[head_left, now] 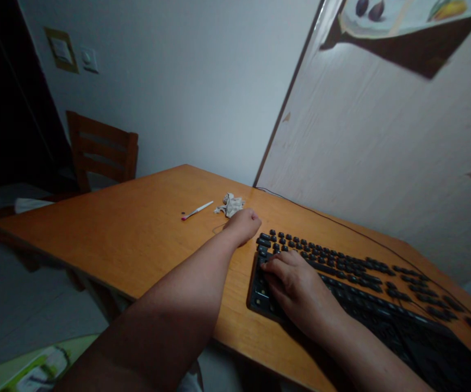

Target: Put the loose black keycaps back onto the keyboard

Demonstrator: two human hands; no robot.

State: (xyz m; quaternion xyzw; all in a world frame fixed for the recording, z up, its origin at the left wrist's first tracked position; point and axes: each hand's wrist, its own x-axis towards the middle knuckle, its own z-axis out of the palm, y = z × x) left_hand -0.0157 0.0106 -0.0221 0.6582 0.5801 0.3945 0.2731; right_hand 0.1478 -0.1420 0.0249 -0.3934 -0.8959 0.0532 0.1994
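Hands apart, I see: left hand (246,223) fisted on tabletop (137,239) beside crumpled tissue (230,204), right hand (296,283) spread flat on keyboard (361,272)

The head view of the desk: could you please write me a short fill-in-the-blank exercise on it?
1. The right hand rests on the left end of the black ____.
2. The left hand, curled into a ____, is next to a crumpled cloth on the table.
3. Beyond the table's far left side stands a wooden ____.
Missing words: keyboard; fist; chair.
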